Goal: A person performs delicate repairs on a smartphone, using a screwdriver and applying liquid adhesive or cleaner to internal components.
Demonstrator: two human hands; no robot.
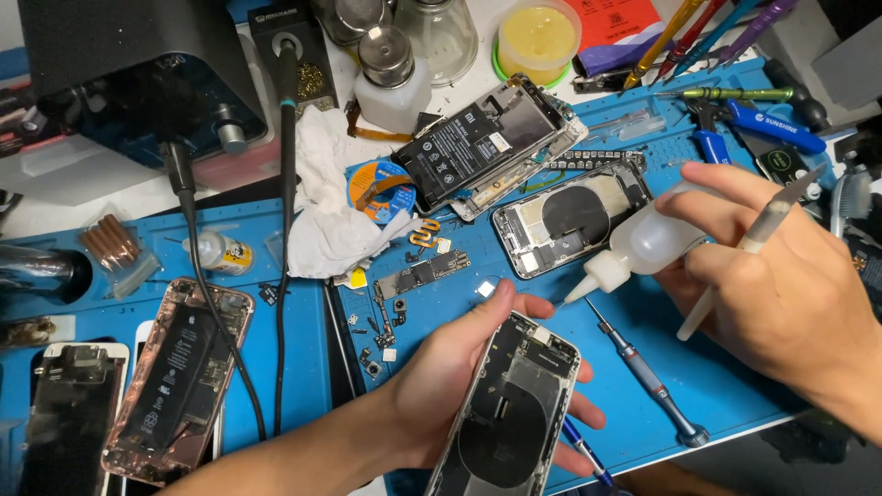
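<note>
Silvery opened phone (505, 413) gripped in left hand (450, 367), right hand (772, 285) just above clutching squeeze bottle (643, 246) and tweezers (758, 241).

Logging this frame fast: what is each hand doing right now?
Left hand: closed around an opened phone.
Right hand: closed on a squeeze bottle and a thin tool.

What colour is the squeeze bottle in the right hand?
Translucent white squeeze bottle, seen in the head view.
</note>
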